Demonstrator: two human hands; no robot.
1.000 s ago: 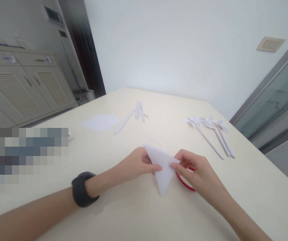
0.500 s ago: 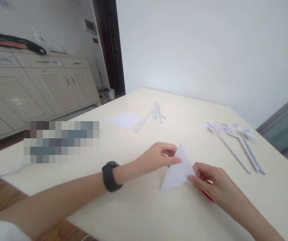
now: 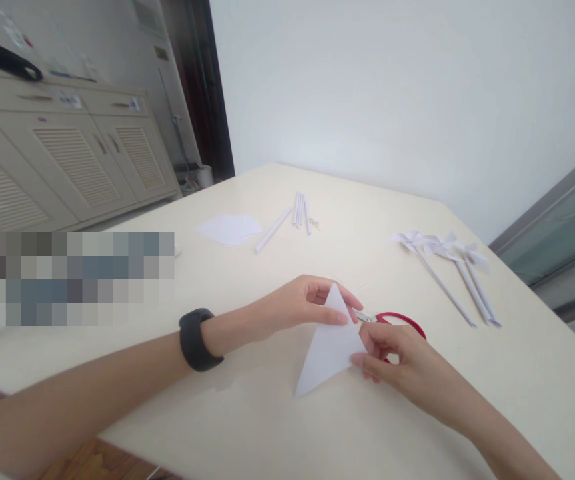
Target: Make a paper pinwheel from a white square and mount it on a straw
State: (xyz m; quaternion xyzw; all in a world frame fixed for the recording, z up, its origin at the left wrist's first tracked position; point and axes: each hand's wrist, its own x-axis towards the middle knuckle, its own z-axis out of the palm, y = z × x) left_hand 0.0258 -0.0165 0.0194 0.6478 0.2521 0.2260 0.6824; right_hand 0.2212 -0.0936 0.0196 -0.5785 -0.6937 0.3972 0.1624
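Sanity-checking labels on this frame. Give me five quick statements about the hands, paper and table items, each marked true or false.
1. Both hands grip the folded white paper triangle. True: the left hand pinches near its top corner, the right hand its right corner.
2. The red-handled scissors are in the right hand. False: they lie on the table behind it.
3. Finished paper pinwheels lie to the right. True.
4. A black band sits on the right wrist. False: it is on the left wrist.
5. The loose white sticks lie on the flat paper sheets. False: they lie beside them.
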